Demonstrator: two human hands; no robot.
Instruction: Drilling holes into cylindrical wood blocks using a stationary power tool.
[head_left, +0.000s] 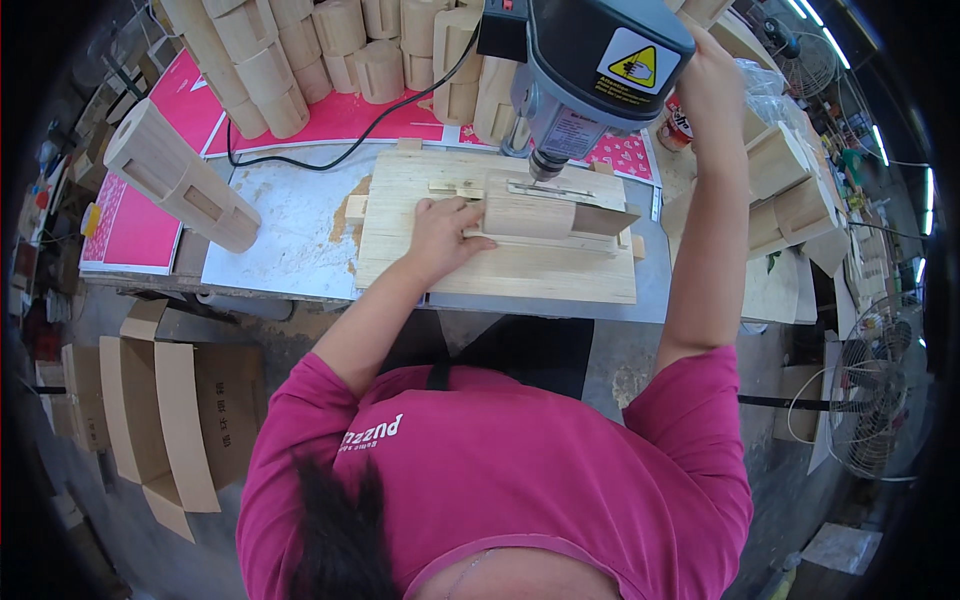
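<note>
Under the drill press (600, 70) lies a flat wooden board (480, 275) with strips fixed on it. A pale wooden block (530, 215) with a rounded face rests in this board, a narrow slotted strip (550, 191) along its far side. My left hand (445, 235) grips the block's left end, thumb at its near side, fingertips over its top. The drill chuck (548, 163) hangs just above the strip; its bit's tip is hard to make out. Raised at the right of the drill head, my right hand (712, 85) has its fingers hidden behind the housing.
Several wooden cylinders (360, 72) are stacked along the back, and one stack (180, 175) leans at the left. A black cable (330, 163) crosses the table. More wooden pieces (790, 205) and a red can (675, 128) are at right. A cardboard box (185, 420) sits on the floor.
</note>
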